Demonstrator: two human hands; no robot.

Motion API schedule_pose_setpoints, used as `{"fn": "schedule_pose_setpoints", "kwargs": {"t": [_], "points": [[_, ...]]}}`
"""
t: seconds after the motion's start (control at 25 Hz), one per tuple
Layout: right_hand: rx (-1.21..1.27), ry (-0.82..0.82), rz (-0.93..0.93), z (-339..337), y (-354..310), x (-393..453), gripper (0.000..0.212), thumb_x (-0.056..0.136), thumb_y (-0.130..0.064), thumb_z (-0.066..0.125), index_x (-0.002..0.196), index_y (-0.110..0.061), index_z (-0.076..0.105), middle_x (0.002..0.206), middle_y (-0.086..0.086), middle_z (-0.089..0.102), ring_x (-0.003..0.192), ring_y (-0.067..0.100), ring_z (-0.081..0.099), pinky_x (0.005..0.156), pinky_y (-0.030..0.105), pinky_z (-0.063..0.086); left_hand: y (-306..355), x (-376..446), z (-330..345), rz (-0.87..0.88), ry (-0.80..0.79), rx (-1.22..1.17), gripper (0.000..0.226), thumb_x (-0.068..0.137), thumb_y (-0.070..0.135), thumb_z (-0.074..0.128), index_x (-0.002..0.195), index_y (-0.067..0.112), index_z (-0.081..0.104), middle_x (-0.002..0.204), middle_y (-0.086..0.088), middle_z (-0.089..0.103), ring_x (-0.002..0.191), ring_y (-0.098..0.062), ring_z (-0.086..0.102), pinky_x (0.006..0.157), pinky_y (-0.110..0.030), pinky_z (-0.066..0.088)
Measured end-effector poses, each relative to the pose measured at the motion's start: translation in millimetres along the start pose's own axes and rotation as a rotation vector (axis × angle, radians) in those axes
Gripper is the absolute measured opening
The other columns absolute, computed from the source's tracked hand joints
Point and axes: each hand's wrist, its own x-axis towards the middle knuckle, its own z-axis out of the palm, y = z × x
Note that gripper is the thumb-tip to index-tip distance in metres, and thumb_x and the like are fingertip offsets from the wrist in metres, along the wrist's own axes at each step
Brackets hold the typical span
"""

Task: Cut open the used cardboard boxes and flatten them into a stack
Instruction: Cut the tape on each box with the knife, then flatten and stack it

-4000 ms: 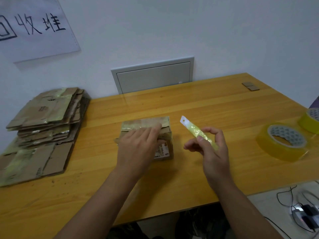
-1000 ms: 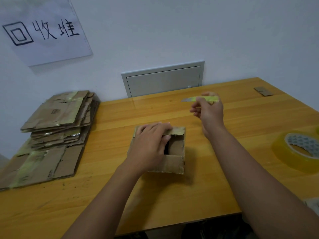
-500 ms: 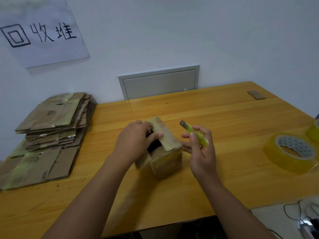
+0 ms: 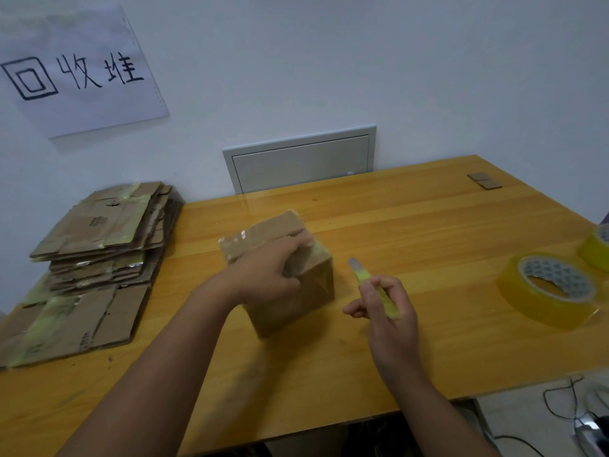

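A small brown cardboard box (image 4: 296, 291) stands in the middle of the wooden table (image 4: 428, 225), turned cornerwise, taped on its near faces. My left hand (image 4: 267, 275) grips its top, fingers curled over the upper edge. My right hand (image 4: 385, 311) holds a yellow-green utility knife (image 4: 372, 285) just right of the box, its blade pointing up and left, apart from the cardboard. A stack of flattened cardboard boxes (image 4: 99, 242) lies at the table's left end.
Two rolls of yellow tape (image 4: 550, 288) (image 4: 596, 245) sit at the right edge. Small cardboard scraps (image 4: 484, 180) lie at the far right corner. A grey wall panel (image 4: 300, 158) and a paper sign (image 4: 79, 70) are behind. Cables (image 4: 566, 410) lie below the table's right.
My left hand has turned the box so a closed taped side faces up. My right hand with the knife has come back from the far side of the table to beside the box.
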Motion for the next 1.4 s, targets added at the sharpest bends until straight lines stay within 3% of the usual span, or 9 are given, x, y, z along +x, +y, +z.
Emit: {"fn": "schedule_pose_setpoints", "kwargs": {"t": [0.12, 0.28, 0.44, 0.6, 0.76, 1.4], "points": [[0.018, 0.044, 0.019, -11.2, 1.4, 0.4, 0.006, 0.088, -0.038, 0.060, 0.093, -0.037, 0.062, 0.074, 0.006, 0.070, 0.070, 0.020, 0.069, 0.066, 0.026, 0.054, -4.0, -1.3, -1.4, 0.076, -0.060, -0.105, 0.067, 0.089, 0.019, 0.063, 0.146, 0.039, 0.035, 0.149, 0.013, 0.034, 0.126, -0.005, 0.035, 0.097, -0.022, 0.033], [0.080, 0.079, 0.040, -17.0, 0.6, 9.6, 0.026, 0.095, -0.013, 0.061, 0.113, -0.032, 0.062, 0.086, 0.009, 0.072, 0.074, 0.024, 0.072, 0.067, 0.025, 0.057, -6.4, 3.6, 9.4, 0.064, -0.031, -0.115, 0.062, 0.085, 0.047, 0.068, 0.142, 0.035, 0.044, 0.138, 0.020, 0.035, 0.121, -0.003, 0.038, 0.090, -0.019, 0.033], [0.028, 0.027, 0.019, -14.3, -9.3, 30.9, 0.020, 0.096, -0.012, 0.061, 0.111, -0.024, 0.063, 0.088, 0.004, 0.076, 0.079, 0.021, 0.073, 0.068, 0.022, 0.056, -10.0, 5.8, 13.3, 0.111, 0.056, -0.130, 0.058, 0.081, 0.047, 0.073, 0.132, 0.028, 0.051, 0.138, 0.016, 0.046, 0.125, -0.006, 0.041, 0.100, -0.026, 0.037], [-0.049, -0.080, 0.053, -7.5, -16.6, 53.5, 0.014, 0.095, -0.009, 0.061, 0.106, -0.018, 0.064, 0.083, 0.002, 0.076, 0.078, 0.017, 0.074, 0.065, 0.018, 0.054, -12.2, 5.1, 17.6, 0.076, 0.082, -0.120, 0.057, 0.078, 0.053, 0.072, 0.128, 0.034, 0.050, 0.134, 0.012, 0.053, 0.120, -0.014, 0.047, 0.098, -0.039, 0.042], [-0.093, -0.121, 0.117, 2.9, -15.7, 59.9, 0.008, 0.094, -0.010, 0.062, 0.101, -0.013, 0.064, 0.078, 0.003, 0.076, 0.073, 0.016, 0.073, 0.062, 0.017, 0.053, -11.8, 3.8, 21.1, 0.092, 0.125, -0.099, 0.056, 0.078, 0.056, 0.070, 0.126, 0.035, 0.050, 0.127, 0.011, 0.056, 0.112, -0.015, 0.050, 0.090, -0.038, 0.044], [-0.050, -0.077, 0.056, -5.7, -18.1, 26.6, 0.010, 0.093, -0.003, 0.060, 0.100, -0.010, 0.063, 0.081, 0.003, 0.075, 0.075, 0.018, 0.073, 0.063, 0.018, 0.053, -12.3, 10.1, 16.8, 0.054, 0.035, -0.111, 0.054, 0.077, 0.054, 0.072, 0.121, 0.041, 0.043, 0.128, 0.005, 0.056, 0.118, -0.021, 0.048, 0.095, -0.047, 0.044]]}}
